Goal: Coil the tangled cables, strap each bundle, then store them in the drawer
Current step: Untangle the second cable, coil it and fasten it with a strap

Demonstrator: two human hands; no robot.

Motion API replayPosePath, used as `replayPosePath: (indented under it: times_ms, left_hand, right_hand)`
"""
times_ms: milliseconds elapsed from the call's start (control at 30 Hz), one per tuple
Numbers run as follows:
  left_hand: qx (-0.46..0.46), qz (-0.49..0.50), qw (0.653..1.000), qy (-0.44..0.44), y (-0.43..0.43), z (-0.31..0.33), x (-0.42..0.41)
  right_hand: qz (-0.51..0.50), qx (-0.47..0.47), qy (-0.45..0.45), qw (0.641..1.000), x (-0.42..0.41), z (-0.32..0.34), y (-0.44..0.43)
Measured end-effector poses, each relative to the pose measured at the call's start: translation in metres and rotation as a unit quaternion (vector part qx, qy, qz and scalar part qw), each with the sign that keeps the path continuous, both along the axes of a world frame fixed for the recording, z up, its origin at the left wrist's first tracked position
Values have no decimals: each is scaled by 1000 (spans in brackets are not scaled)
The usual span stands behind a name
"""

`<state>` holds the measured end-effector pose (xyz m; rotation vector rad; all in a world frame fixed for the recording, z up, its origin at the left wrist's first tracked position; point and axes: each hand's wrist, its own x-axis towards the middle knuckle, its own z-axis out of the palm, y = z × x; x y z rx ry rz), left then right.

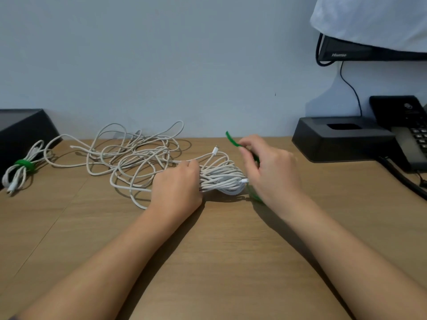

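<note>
Wooden counter (219, 241) stretches open toward you from the coiled bundle (219, 179), which your left hand (178, 188) grips. Just right of it, your right hand (270, 174) pinches the green strap (231, 138). Tangled cable (143, 154) sprawls to its left.

Just beyond your left hand (178, 183) and off to its left, loose cable loops (134, 155) sprawl wide, so anything reaching there snags. Farther left, well apart, a strapped bundle (20, 167) lies right by a black box (20, 130). The coiled bundle (221, 179) fills the gap between your hands. A green strap (232, 139) pokes up beyond your right hand (270, 172). To that hand's right, a black stand (342, 142), telephone (406, 125) and cord (402, 179) block the way. On your side of both hands there's bare desk (231, 239), open either side of your forearms.
</note>
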<state>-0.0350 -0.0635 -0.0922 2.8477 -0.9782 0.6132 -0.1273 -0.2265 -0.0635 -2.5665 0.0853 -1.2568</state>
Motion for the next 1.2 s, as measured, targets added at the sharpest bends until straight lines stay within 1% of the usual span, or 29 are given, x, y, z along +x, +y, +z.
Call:
replayPosePath:
  times_ms: [67, 133, 200, 233, 300, 333, 433, 500, 600, 667, 833, 933, 1000, 1100, 1200]
  left_hand:
    - [-3, 0, 1000, -1, 1, 0, -1]
    - [-8, -3, 1000, -1, 1, 0, -2]
    - [-8, -6, 1000, 2, 1, 1, -3]
    - [-7, -7, 1000, 1, 2, 1, -3]
    - [-7, -6, 1000, 0, 2, 1, -3]
    - [-7, -4, 1000, 0, 2, 1, -3]
    - [-9, 1, 1000, 5, 3, 1, -1]
    - [-14, 2, 1000, 7, 4, 0, -1]
    - [-15, 2, 1000, 6, 4, 0, -1]
    - [-17, 3, 1000, 7, 3, 1, -2]
    - [-18, 6, 1000, 11, 3, 1, -2]
    - [-18, 7, 1000, 1, 3, 0, -1]
    - [-16, 5, 1000, 4, 3, -1, -1]
    - [-16, 5, 1000, 8, 3, 1, -2]
    - [-19, 7, 1000, 7, 3, 1, -3]
  right_hand:
    - [-47, 3, 14, 999, 6, 3, -14]
    - [-65, -14, 56, 996, 9, 2, -27]
    - [-107, -92, 69, 988, 8, 0, -32]
    - [-127, -126, 59, 982, 7, 1, -33]
    - [-148, -164, 35, 975, 5, 6, -32]
    - [-153, -164, 52, 973, 3, 9, -29]
    - [-178, -110, 191, 959, -2, 14, -23]
    - [-166, -85, 256, 948, -5, 12, -22]
    - [-123, -42, 330, 935, -5, 11, -20]
    - [-123, -44, 351, 927, -5, 9, -20]
    - [-156, -68, 326, 930, -6, 9, -19]
    - [-191, -63, 242, 949, -5, 14, -23]
    - [-197, -63, 190, 960, -6, 18, -25]
    - [-161, -100, 116, 975, -4, 14, -24]
    - [-95, -88, 43, 991, 1, 15, -24]
